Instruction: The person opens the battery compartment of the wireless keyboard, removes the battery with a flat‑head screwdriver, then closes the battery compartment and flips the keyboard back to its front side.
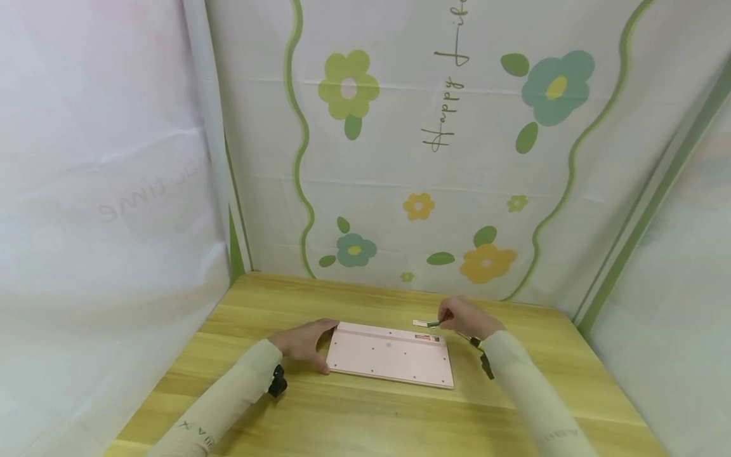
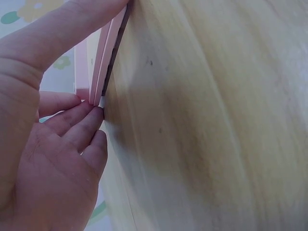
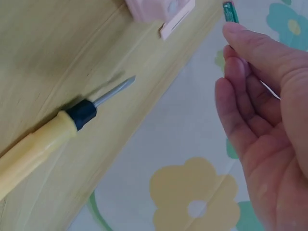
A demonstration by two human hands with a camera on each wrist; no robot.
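A pink keyboard [image 1: 388, 362] lies underside up on the wooden table, small screws dotted over its back. My left hand [image 1: 302, 343] holds its left end, thumb at the near corner and fingers at the far corner. In the left wrist view, the fingertips press the raised pink edge. Past the keyboard's far right corner, my right hand [image 1: 468, 317] pinches a small green battery [image 3: 230, 12] between thumb and index finger. An open battery slot [image 1: 427, 337] shows near that corner. Beside the battery lies a small pink battery cover [image 1: 420, 324], partly overlapped in the head view.
A screwdriver [image 3: 48, 137] with a yellow handle, black collar and metal tip lies on the table under my right wrist. A white cloth [image 1: 388, 158] printed with flowers hangs behind the table's far edge, and more cloth hangs on both sides.
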